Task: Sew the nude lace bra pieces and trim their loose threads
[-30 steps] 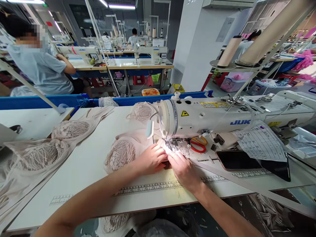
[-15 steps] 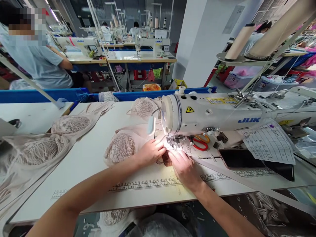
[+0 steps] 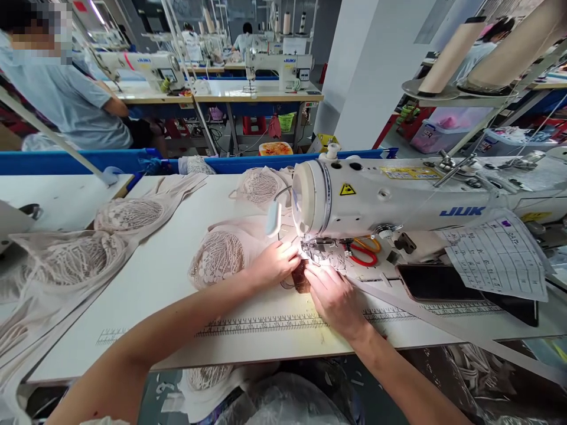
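Note:
A beige lace bra (image 3: pixel 218 258) lies on the table with its edge running toward the lit presser foot (image 3: pixel 313 247) of the sewing machine (image 3: pixel 354 198). My left hand (image 3: pixel 274 262) is closed, fingertips pinching the bra's edge just left of the foot. Right of it, my right hand (image 3: pixel 331 293) presses its closed fingers down beside the needle area. A pale elastic band (image 3: pixel 425 319) runs from under that hand to the lower right. The fingers hide where band and bra meet. Between both hands shows a brown metallic plate (image 3: pixel 301 278).
Scissors with red and orange handles (image 3: pixel 364 255) lie behind the foot. To the right are a phone (image 3: pixel 436 283) and a written paper sheet (image 3: pixel 498 257). More lace bras (image 3: pixel 75 260) trail along the left. Thread cones (image 3: pixel 452 56) stand upper right; a co-worker (image 3: pixel 71 100) sits beyond.
The view has shifted slightly, so the machine appears a little farther right. My hands stay by the presser foot, with a slightly wider gap between them showing more of the brown plate.

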`<action>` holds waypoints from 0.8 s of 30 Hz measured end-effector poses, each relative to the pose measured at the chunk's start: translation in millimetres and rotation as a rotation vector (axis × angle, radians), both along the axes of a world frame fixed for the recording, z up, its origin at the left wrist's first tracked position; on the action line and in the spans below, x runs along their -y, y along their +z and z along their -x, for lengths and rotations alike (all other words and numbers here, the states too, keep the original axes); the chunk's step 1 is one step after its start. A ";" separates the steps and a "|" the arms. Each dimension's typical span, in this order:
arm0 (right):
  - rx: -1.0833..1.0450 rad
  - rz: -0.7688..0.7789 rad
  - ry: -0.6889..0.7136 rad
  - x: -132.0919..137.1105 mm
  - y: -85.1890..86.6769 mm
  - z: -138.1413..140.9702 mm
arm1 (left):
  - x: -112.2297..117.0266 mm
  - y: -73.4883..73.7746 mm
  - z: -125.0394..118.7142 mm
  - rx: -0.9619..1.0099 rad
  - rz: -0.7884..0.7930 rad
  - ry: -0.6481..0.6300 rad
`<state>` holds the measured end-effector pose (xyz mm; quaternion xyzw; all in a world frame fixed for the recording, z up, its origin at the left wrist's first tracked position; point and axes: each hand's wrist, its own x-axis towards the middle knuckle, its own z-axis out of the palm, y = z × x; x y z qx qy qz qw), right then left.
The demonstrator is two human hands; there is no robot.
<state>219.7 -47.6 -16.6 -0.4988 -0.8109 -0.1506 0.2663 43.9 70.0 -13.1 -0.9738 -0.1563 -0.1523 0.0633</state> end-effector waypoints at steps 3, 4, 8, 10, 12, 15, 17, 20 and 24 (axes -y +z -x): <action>-0.012 -0.002 -0.008 0.5 1.4 0.6 | -1.4 2.8 -1.1 -0.030 0.004 0.037; -0.018 -0.004 -0.010 0.8 1.8 0.8 | -2.2 3.4 -1.3 -0.039 0.000 0.043; -0.037 0.003 -0.010 2.0 1.9 1.0 | -7.7 1.4 -2.3 -0.022 -0.012 0.062; -0.039 0.012 -0.017 2.7 1.7 1.0 | -11.6 -0.9 -3.1 0.010 -0.012 0.065; -0.036 0.020 -0.024 3.3 1.6 1.1 | -16.0 -3.0 -4.2 0.025 -0.004 0.067; -0.025 0.039 -0.026 4.0 1.6 0.7 | -22.7 -4.5 -6.8 0.004 0.042 0.100; -0.019 0.037 -0.021 4.2 1.2 -0.1 | -25.9 -3.2 -9.1 -0.010 0.082 0.144; -0.019 0.019 -0.005 4.5 -0.8 -2.6 | -23.0 6.8 -9.0 0.010 0.122 0.183; -0.023 0.011 0.028 4.5 -3.3 -6.1 | 5.5 36.7 12.1 0.048 0.149 0.183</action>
